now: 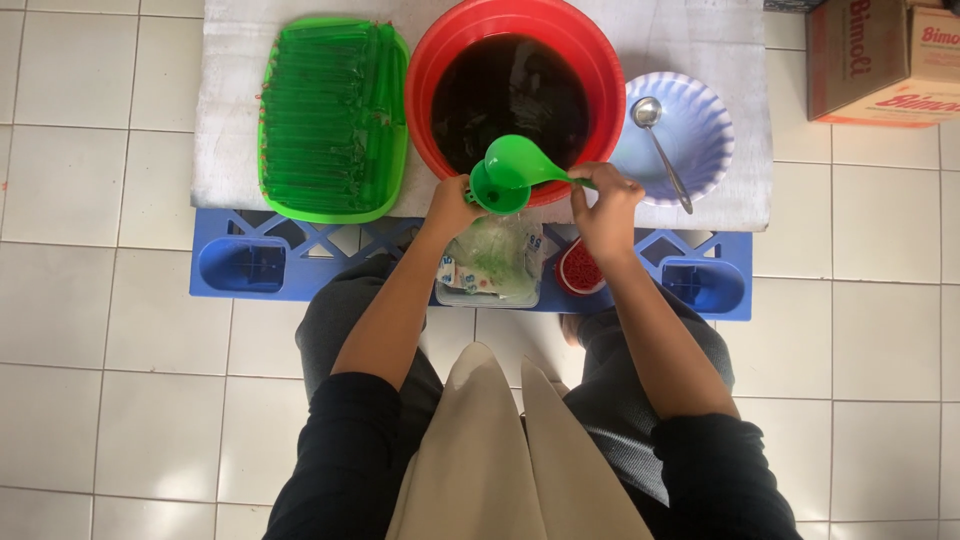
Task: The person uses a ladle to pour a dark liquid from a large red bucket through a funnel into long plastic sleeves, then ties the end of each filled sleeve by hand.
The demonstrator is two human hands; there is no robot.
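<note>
Over round red basin (425,60), glossy green plastic ladle (520,160) and funnel (497,192).

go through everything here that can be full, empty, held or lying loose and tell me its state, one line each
Red round plastic basin: filled with dark liquid.
Green plastic ladle: held by right hand, tipped over funnel.
Green plastic funnel: held by left hand.
Green plastic tray: full of green tubes.
Metal spoon: lying in empty pale scalloped bowl.

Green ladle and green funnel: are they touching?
Cannot tell. In the head view the green ladle bowl overlaps the rim of the green funnel from above, hiding any contact or gap.
</note>
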